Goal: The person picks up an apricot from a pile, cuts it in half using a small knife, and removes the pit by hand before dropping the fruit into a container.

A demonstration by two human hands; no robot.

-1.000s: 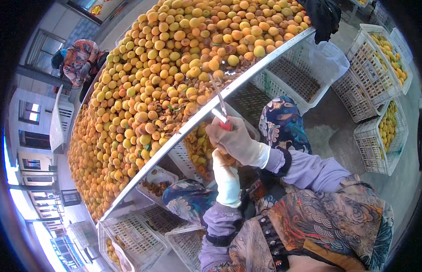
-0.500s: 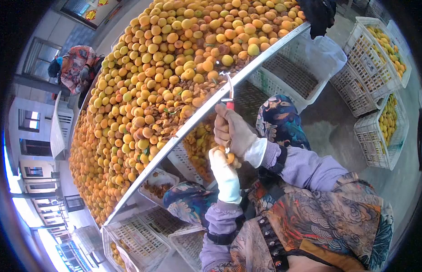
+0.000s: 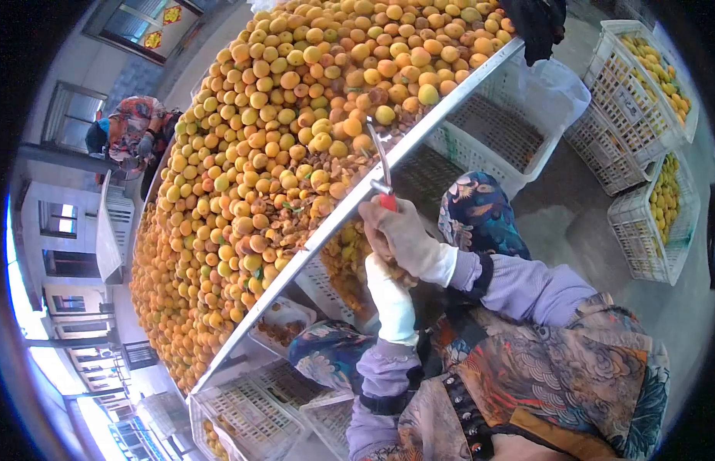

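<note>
My right hand (image 3: 410, 238), in a beige work glove, is closed round the red handle of a pitting knife (image 3: 380, 157). Its thin metal end points up over the table's metal rim (image 3: 350, 198). Just below and touching it is my left hand (image 3: 390, 296), in a white glove, fingers curled at an apricot; the right hand hides most of that fruit. Both hands are between my knees, on my side of the rim. Beyond the rim rises a large heap of yellow-orange apricots (image 3: 242, 161), with split, browned pieces (image 3: 284, 215) near the edge.
Below the hands, a crate (image 3: 327, 280) holds orange fruit pieces. White plastic crates (image 3: 238, 415) stand lower left; another (image 3: 511, 180) with a clear liner is beside my knee. Stacked crates of apricots (image 3: 630, 100) stand right. Another person (image 3: 134, 131) works across the heap.
The knife has turned in my right hand, its metal end now reaching farther up. The apricot visible in my left fingers is now covered by the right hand. The view has shifted slightly.
</note>
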